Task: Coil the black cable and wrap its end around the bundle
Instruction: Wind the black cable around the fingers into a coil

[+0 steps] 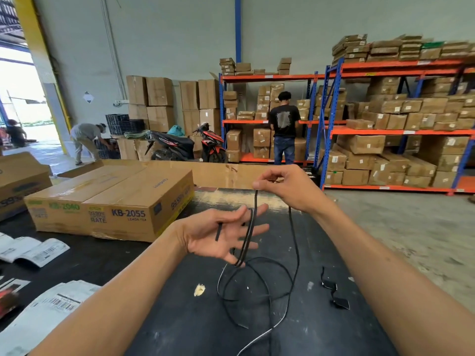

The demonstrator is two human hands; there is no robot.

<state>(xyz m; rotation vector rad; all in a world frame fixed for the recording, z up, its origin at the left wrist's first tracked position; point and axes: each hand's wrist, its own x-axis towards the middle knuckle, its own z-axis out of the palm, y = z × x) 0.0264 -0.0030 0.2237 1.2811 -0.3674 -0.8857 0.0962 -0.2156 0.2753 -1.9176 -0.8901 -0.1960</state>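
Note:
The black cable [295, 242] hangs in loose loops over the black table [195, 322]. My left hand [221, 233] is held palm up with fingers spread. Two strands of the cable cross its fingers, and a short cable end lies by the thumb. My right hand [281, 187] is raised above and behind it, thumb and fingers pinched on the cable, which drops straight down to the left hand. From the right hand another strand falls to the table and curls into wide loops. Two small black pieces [335, 294] lie on the table at the right; whether they belong to the cable I cannot tell.
A large cardboard box [113, 204] marked KB-2055 sits on the table's left. Printed papers [33, 249] lie at the near left. Beyond the table are orange-and-blue racks [401, 132] full of cartons, two scooters [185, 146], and persons working.

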